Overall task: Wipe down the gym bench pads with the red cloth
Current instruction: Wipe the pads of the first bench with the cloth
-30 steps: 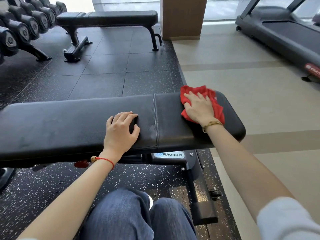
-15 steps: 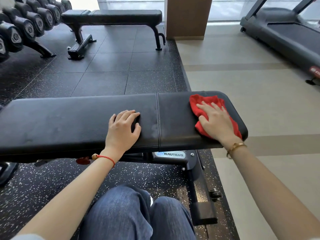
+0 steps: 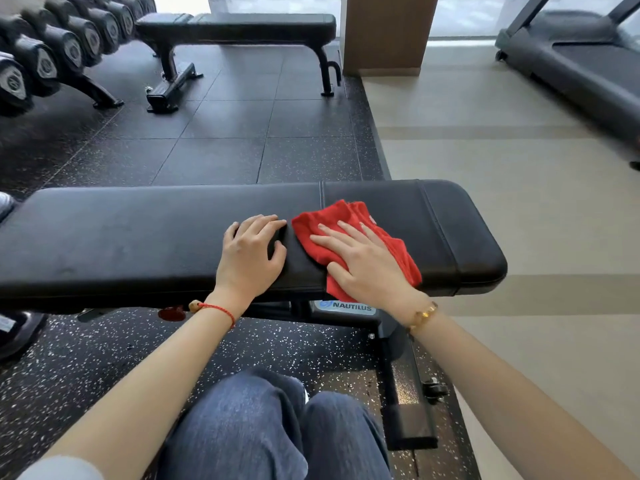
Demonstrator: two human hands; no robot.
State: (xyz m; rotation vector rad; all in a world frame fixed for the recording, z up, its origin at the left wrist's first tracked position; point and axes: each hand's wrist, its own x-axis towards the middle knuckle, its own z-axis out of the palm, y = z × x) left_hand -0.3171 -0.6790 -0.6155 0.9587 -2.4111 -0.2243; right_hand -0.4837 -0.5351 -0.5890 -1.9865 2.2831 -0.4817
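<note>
A black padded gym bench lies across the view, with a long pad (image 3: pixel 121 237) on the left and a shorter seat pad (image 3: pixel 457 230) on the right. The red cloth (image 3: pixel 403 258) is crumpled across the seam between the two pads. My right hand (image 3: pixel 363 268) presses flat on the cloth with fingers spread, pointing left. My left hand (image 3: pixel 251 258) rests palm down on the long pad just left of the cloth, fingers loosely curled and holding nothing. The two hands almost touch.
The bench's black frame and foot (image 3: pixel 408 414) stand under the seat end, next to my knees (image 3: pixel 270 427). Behind are a second flat bench (image 3: pixel 242 27), a dumbbell rack (image 3: pixel 52 53) at far left, a wooden column (image 3: pixel 384 32) and a treadmill (image 3: pixel 581 67) at far right.
My right hand has slid the red cloth left, from the seat pad's right end to the seam beside my left hand. The left hand has stayed in place.
</note>
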